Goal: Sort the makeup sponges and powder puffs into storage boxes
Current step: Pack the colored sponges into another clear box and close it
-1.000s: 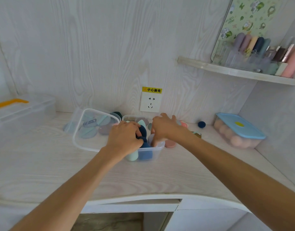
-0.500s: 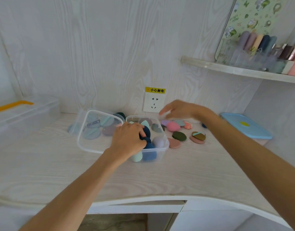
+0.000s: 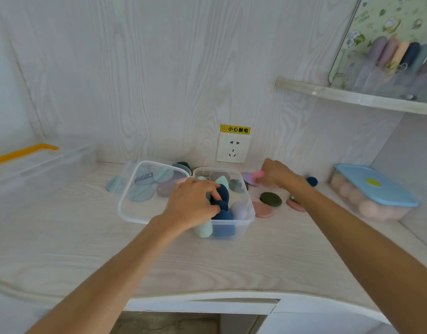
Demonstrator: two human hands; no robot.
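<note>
A clear storage box (image 3: 246,220) in the middle of the desk holds several sponges: dark blue, mint, lilac. My left hand (image 3: 193,203) rests over its left side, fingers curled on a dark blue sponge (image 3: 222,192) inside it. To the right, my right hand (image 3: 276,175) closes on a pink sponge (image 3: 258,175) near the wall. Flat puffs lie loose on the desk there: a dark green puff (image 3: 271,198), a pink puff (image 3: 262,209), a lilac puff (image 3: 248,178). A clear lid (image 3: 135,213) leans left of the box, with several blue and grey puffs (image 3: 141,192) behind it.
A closed box with a blue lid (image 3: 373,189), full of peach sponges, stands at the right wall. A dark blue ball sponge (image 3: 312,181) lies beside it. A large clear bin with an orange handle (image 3: 39,157) sits far left. A wall socket (image 3: 233,148) and a shelf (image 3: 352,97) lie above.
My right hand left the clear box, reached right toward the wall and closed on the pink sponge. My left hand stayed on the dark blue sponge in the box.
</note>
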